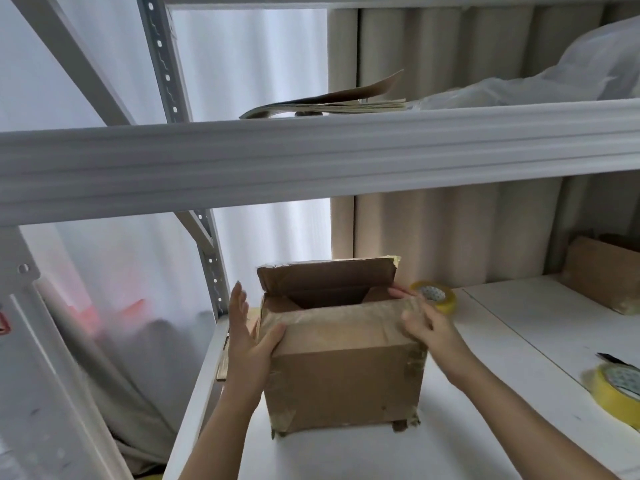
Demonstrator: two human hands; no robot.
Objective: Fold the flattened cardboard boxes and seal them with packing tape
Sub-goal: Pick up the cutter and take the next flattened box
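Note:
A brown cardboard box (pixel 346 379) stands upright on the white shelf (pixel 491 344), old tape at its corners. Its far top flap stands up and the near flap leans inward, leaving the top open. My left hand (pixel 247 337) lies against the box's left side with fingers straight and the thumb pressing the near flap's left corner. My right hand (pixel 420 322) grips the near flap's right end, fingers curled over its edge. A yellow tape roll (pixel 438 296) lies just behind the right hand. A second yellow tape roll (pixel 616 389) lies at the right edge.
Flattened cardboard sheets (pixel 332 103) are stacked on the upper shelf, beside a white plastic bag (pixel 554 81). The upper shelf beam (pixel 311 161) crosses above the box. Another brown box (pixel 606 271) sits at the far right. A black object (pixel 614 358) lies by the near tape roll.

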